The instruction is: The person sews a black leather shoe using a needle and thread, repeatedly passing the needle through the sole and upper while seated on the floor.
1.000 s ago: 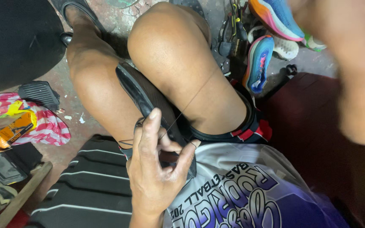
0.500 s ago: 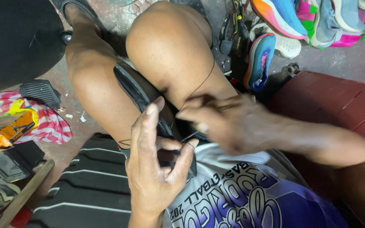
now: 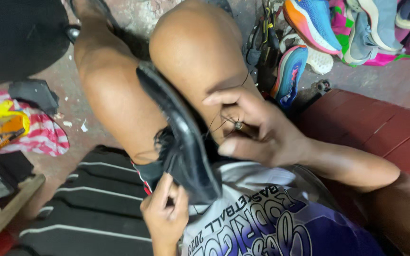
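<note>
A black shoe [image 3: 181, 132] is clamped sole-up between my two bare knees. My left hand [image 3: 164, 213] grips its near end, just above my lap. My right hand [image 3: 255, 128] sits to the right of the shoe against my right knee, fingers pinched around a small wooden-handled tool with a metal tip [image 3: 239, 126]. Thin dark thread [image 3: 217, 124] runs from the tool toward the shoe's edge.
Several bright sports shoes [image 3: 309, 28] lie on the floor at the upper right. A red bench or step [image 3: 385, 132] is at the right. A striped cloth with a yellow item [image 3: 20, 132] lies at the left, beside a black striped mat [image 3: 86, 208].
My right hand came down from the upper right to the shoe, now pinching the tool with thread. My left hand slid from the shoe's side to its near end.
</note>
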